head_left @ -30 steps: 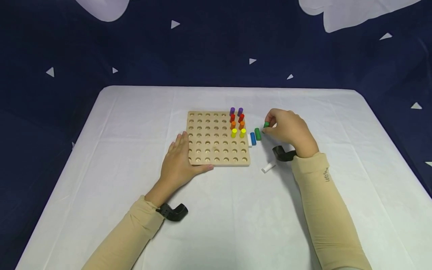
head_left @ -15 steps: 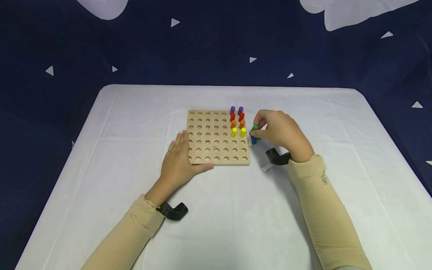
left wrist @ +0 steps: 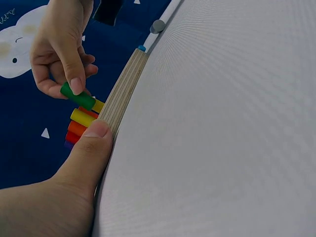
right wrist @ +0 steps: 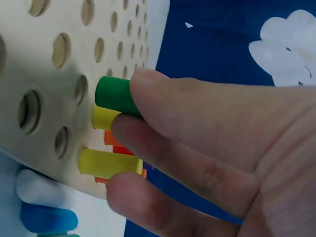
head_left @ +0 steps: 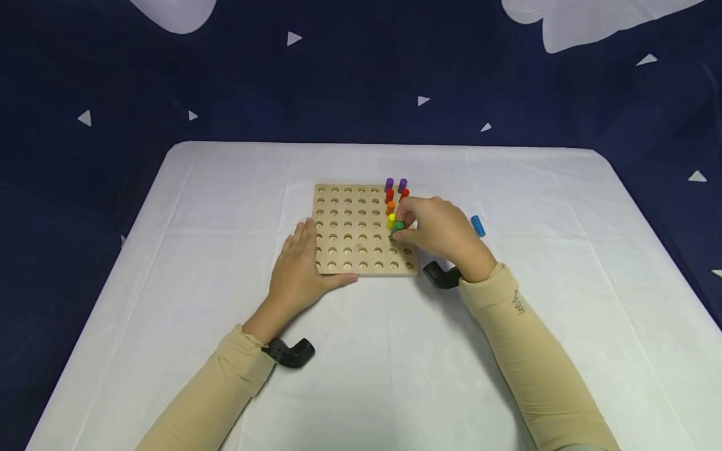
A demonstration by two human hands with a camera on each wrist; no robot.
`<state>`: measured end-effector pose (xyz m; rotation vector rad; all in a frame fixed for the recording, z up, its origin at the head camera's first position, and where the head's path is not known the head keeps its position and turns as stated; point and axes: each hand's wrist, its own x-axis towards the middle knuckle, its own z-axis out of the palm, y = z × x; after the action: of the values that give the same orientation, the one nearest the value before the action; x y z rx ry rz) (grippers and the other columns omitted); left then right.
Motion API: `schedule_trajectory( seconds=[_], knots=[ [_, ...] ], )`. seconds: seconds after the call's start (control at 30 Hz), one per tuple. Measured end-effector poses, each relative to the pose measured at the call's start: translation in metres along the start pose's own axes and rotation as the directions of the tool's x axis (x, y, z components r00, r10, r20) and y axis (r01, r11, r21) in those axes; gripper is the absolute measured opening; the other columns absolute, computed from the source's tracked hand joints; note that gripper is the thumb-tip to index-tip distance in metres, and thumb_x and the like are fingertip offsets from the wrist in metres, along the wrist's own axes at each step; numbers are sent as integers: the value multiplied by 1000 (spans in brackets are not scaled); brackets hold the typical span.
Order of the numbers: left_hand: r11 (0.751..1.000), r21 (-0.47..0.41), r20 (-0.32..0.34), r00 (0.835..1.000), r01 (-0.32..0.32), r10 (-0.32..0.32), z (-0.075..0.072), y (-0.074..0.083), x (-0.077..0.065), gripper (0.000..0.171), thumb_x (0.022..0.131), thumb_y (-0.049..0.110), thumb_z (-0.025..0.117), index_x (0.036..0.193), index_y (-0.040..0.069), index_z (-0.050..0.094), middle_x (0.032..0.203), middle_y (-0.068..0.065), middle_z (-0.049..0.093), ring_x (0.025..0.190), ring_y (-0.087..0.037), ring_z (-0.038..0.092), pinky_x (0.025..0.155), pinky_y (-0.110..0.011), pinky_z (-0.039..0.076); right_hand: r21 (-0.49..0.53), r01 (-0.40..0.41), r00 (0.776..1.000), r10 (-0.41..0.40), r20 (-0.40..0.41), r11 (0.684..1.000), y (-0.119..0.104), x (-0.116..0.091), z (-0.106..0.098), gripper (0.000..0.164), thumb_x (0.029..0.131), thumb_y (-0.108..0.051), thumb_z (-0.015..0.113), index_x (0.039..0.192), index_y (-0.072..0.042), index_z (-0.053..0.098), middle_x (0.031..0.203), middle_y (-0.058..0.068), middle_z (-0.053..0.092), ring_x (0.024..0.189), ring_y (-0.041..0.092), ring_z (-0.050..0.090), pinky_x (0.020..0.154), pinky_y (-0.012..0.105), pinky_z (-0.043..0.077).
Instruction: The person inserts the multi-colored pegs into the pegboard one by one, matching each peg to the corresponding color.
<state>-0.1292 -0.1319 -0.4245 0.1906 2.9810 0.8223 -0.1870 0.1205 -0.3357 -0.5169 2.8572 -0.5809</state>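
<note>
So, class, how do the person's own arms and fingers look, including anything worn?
Long beige sleeves cover both arms, the right one bearing small dark lettering. A black, bent device sits at each wrist. The fingers are bare, without gloves.

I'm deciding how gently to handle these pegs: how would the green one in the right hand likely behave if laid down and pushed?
The green peg would probably roll, since its side is round. It seems stiff: it looks straight in the pinch of the right hand. It is likely light, being small beside that hand.
</note>
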Motion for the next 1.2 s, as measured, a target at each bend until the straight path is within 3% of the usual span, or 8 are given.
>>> schedule_trajectory(
  seconds=[0.73,0.97,1.1,1.2],
  knots=[
    [1000,3,14,1000,1,-1,-1,1,0,138,67,77,73,158,-1,5,166,-17,9,156,-28,6,129,-43,8,-70,38,999,-40,-19,997,-4,3,11,22,83,-22,82,99,-16,68,91,-2,72,77,19,64,66,35,51],
    [1000,-1,16,1000,0,0,-1,1,0,138,67,77,73,158,0,5,166,-17,9,156,-28,6,129,-43,7,-95,37,999,-35,22,995,-3,4,13,22,82,-23,82,98,-16,69,87,-2,72,75,18,64,63,33,51],
    [1000,-2,12,1000,-1,1,-1,1,0,138,66,78,73,158,-1,5,166,-17,9,156,-29,6,129,-43,8,-75,17,999,-14,45,997,-2,2,5,27,84,-28,81,105,-17,69,96,-2,76,88,21,68,71,38,53],
    [1000,-2,7,1000,-5,5,0,0,0,139,66,78,73,158,-1,5,166,-18,9,156,-30,7,128,-44,8,-23,-13,1000,13,2,1000,2,0,-9,27,88,-33,76,109,-18,69,100,0,76,91,23,69,73,39,53]
  ],
)
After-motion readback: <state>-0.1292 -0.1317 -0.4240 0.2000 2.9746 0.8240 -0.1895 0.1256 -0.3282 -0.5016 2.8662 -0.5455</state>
